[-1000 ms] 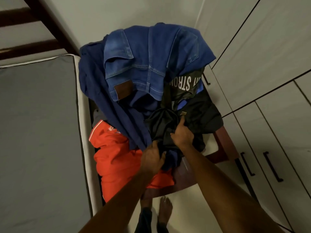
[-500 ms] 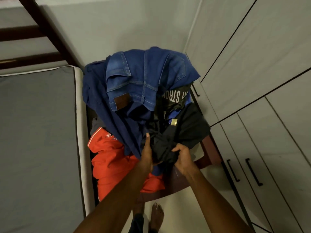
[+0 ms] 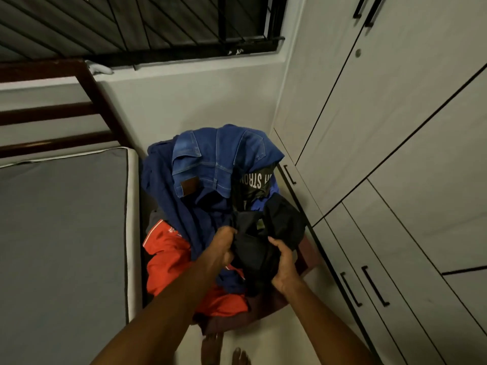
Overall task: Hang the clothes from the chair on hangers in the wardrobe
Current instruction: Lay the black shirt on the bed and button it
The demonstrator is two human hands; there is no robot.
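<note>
A dark wooden chair [image 3: 309,255] is piled with clothes in the corner. Blue jeans [image 3: 218,159] hang over its back, beside a dark blue garment [image 3: 168,191] and a black shirt with white lettering [image 3: 254,181]. An orange garment [image 3: 168,262] lies on the seat at the left. My left hand [image 3: 221,248] and my right hand [image 3: 282,262] both grip a bunched black garment [image 3: 257,246], lifted a little off the pile. The wardrobe [image 3: 395,127] on the right has its doors closed. No hangers are in view.
A bed with a grey mattress [image 3: 63,233] and a dark wooden headboard [image 3: 52,114] fills the left side. A barred window [image 3: 158,27] sits above the chair. Wardrobe drawers with black handles [image 3: 374,288] stand at the lower right. My bare feet [image 3: 226,351] are on the floor.
My head has tilted up, bringing the window into view. Both hands have gathered the black garment and drawn it up and toward me off the pile.
</note>
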